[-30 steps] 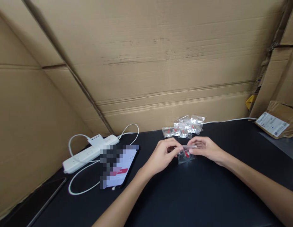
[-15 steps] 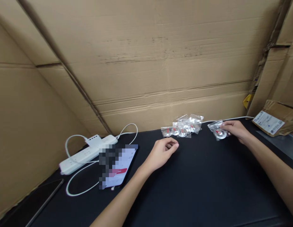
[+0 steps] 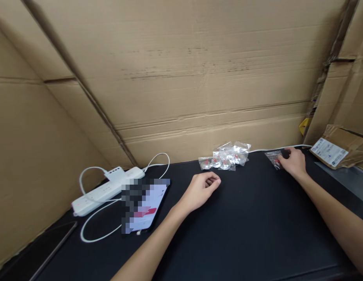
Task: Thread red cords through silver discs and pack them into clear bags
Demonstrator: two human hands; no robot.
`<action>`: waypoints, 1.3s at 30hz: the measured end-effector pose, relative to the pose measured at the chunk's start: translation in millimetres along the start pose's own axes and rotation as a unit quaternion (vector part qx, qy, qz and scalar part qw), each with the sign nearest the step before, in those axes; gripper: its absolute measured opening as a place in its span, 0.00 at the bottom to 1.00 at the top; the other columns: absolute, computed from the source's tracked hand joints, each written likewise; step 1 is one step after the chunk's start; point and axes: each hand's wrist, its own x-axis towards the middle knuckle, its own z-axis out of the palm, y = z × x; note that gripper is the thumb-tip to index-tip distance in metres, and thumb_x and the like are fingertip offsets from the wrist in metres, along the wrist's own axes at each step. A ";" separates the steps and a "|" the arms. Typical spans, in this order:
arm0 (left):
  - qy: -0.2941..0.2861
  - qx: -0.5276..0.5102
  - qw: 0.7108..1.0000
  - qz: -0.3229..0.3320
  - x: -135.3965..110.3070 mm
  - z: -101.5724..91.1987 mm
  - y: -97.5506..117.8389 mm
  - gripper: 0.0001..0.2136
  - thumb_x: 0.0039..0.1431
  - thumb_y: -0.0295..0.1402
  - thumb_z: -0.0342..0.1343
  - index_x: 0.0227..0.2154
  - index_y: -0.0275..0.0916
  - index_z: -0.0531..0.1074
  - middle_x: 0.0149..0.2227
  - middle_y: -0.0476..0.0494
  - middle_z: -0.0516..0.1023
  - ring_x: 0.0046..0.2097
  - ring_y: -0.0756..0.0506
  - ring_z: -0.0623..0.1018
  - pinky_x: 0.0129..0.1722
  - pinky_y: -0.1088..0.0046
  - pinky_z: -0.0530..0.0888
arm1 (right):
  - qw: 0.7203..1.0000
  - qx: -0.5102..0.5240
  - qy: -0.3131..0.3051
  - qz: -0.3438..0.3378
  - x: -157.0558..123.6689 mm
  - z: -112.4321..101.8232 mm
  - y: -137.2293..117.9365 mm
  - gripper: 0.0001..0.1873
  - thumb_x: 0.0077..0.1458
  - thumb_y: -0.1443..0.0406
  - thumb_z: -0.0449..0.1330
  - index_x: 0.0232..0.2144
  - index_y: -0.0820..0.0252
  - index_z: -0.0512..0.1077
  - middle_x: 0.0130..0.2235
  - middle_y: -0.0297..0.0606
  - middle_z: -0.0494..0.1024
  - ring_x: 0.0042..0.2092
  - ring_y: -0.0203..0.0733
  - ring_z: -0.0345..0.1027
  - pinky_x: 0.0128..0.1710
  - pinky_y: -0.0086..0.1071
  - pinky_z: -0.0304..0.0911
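Observation:
My right hand reaches to the far right of the black table, fingers curled on a small clear plastic bag with a red-marked part inside. The bag lies against the table near the cardboard wall. My left hand rests mid-table, fingers loosely curled with thumb and forefinger close together, nothing visible in it. A pile of several similar clear bags with red and silvery parts lies behind my left hand, at the foot of the cardboard.
A phone lies left of my left hand, its screen lit. A white power strip with looping white cables sits at the far left. Cardboard walls enclose the back and left. A labelled cardboard parcel sits at the right.
Both hands held one small bag together a second ago. My right hand then carried it off to the right and set it down near the back wall. My left hand stayed put.

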 end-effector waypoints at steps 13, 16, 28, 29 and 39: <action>-0.003 -0.007 1.000 0.000 -0.7 1.8 -2.7 0.11 0.60 0.38 0.53 0.37 0.39 0.76 0.34 0.45 0.79 0.36 0.46 0.77 0.35 0.71 0.72 | 0.974 -0.039 -0.139 -0.174 -13.3 1.2 -22.1 0.10 0.51 0.63 0.58 0.32 0.60 0.77 0.34 0.44 0.76 0.38 0.49 0.68 0.41 0.38 0.62; -0.005 -0.003 1.000 0.004 -0.7 2.4 -2.5 0.11 0.60 0.38 0.53 0.37 0.39 0.76 0.34 0.45 0.79 0.36 0.46 0.77 0.34 0.71 0.72 | 0.973 -0.043 -0.129 -0.184 -16.4 4.6 -22.8 0.12 0.53 0.63 0.57 0.37 0.61 0.77 0.36 0.45 0.75 0.41 0.51 0.67 0.44 0.40 0.61; -0.003 -0.013 1.000 0.004 -1.6 4.2 -2.5 0.12 0.60 0.39 0.53 0.42 0.39 0.74 0.34 0.46 0.78 0.34 0.47 0.76 0.34 0.72 0.72 | 0.965 -0.058 -0.082 -0.244 -36.5 1.3 -56.6 0.19 0.57 0.61 0.54 0.48 0.60 0.74 0.46 0.49 0.72 0.49 0.58 0.61 0.46 0.47 0.60; -0.004 -0.012 1.000 0.005 -1.5 4.4 -2.6 0.12 0.60 0.38 0.52 0.43 0.39 0.74 0.34 0.46 0.78 0.34 0.48 0.76 0.34 0.72 0.72 | 0.964 -0.050 -0.072 -0.252 -39.5 -1.3 -62.6 0.19 0.58 0.61 0.53 0.49 0.60 0.73 0.47 0.50 0.71 0.50 0.59 0.61 0.47 0.48 0.59; -0.005 -0.004 1.000 0.012 -2.5 9.9 -2.0 0.12 0.60 0.36 0.53 0.43 0.39 0.74 0.32 0.47 0.77 0.31 0.49 0.73 0.31 0.73 0.70 | 0.918 0.015 -0.203 -0.341 -76.4 -3.2 -116.1 0.26 0.63 0.58 0.50 0.62 0.51 0.60 0.45 0.46 0.71 0.46 0.53 0.64 0.47 0.47 0.61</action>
